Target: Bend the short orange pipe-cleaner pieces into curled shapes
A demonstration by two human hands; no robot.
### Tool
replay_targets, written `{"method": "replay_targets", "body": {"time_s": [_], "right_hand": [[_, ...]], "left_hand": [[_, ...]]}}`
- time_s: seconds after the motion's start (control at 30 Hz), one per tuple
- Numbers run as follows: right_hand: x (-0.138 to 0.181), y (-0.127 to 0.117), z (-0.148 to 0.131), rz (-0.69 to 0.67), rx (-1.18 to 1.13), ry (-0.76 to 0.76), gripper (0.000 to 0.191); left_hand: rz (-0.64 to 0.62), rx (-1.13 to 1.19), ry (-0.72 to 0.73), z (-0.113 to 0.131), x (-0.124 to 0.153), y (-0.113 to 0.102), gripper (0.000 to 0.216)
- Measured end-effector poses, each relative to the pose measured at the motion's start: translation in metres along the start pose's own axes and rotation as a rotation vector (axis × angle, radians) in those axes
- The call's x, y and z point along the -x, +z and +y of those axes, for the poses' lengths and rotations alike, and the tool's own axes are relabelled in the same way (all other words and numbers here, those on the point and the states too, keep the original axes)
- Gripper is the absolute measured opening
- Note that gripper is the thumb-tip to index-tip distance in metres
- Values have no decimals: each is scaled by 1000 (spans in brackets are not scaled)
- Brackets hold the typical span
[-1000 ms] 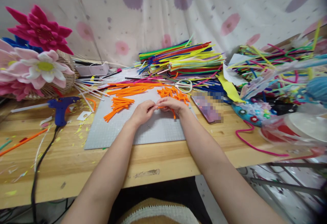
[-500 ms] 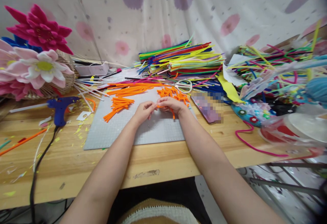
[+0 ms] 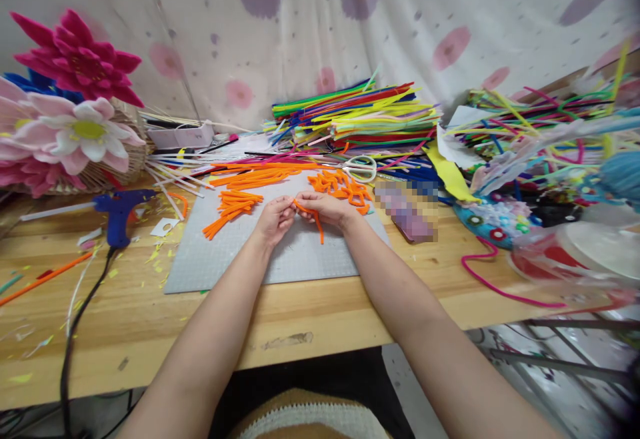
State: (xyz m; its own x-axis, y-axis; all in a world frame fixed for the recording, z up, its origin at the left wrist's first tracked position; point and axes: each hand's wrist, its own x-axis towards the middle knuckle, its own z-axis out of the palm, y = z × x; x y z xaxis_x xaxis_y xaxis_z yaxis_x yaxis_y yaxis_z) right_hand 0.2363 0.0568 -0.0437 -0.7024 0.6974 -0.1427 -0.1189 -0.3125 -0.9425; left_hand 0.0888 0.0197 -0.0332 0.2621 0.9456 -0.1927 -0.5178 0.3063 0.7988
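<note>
An orange pipe cleaner (image 3: 318,223) is pinched between my two hands above the grey cutting mat (image 3: 210,269). My left hand (image 3: 277,221) closes its fingertips on one end, and my right hand (image 3: 324,208) grips it farther along. Its bent tail hangs down below the right fingers; part of it is hidden in them. To the left lies a bundle of short straight orange pipe cleaners (image 3: 233,212). Behind it are longer orange pipe cleaners (image 3: 255,176). Folded orange pieces (image 3: 345,189) lie heaped beyond my right hand.
White-handled scissors (image 3: 367,167) rest behind the folded pieces. A phone (image 3: 405,209) lies right of the mat. At left stand a blue glue gun (image 3: 120,215) with a cord and fuzzy flowers (image 3: 87,129). Coloured pipe cleaners (image 3: 360,115) are stacked at the back.
Both hands have shifted slightly left and toward me with the orange pipe cleaner. Its tail now hangs farther left, and more of the folded pieces shows.
</note>
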Motion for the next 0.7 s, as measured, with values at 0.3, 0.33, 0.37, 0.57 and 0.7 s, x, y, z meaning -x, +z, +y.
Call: {"method": "replay_targets", "body": {"time_s": [0.3,0.33,0.37,0.57,0.7], "right_hand": [[0,14,-6,20,-80,33,25],[-1,14,-6,22,-68,42,25],[-2,14,-5,22,-54,46,24],[-13,20,7,218,21,-105,25],[-15,26,8,306,117,-118,25]], "left_hand": [[-22,82,73,-4,2,-6,21],[-18,69,80,-4,1,-7,22],[-11,49,93,-4,0,-7,23],[137,-232,275,-1,-9,-11,28],[272,-436,364,0,-13,-15,21]]}}
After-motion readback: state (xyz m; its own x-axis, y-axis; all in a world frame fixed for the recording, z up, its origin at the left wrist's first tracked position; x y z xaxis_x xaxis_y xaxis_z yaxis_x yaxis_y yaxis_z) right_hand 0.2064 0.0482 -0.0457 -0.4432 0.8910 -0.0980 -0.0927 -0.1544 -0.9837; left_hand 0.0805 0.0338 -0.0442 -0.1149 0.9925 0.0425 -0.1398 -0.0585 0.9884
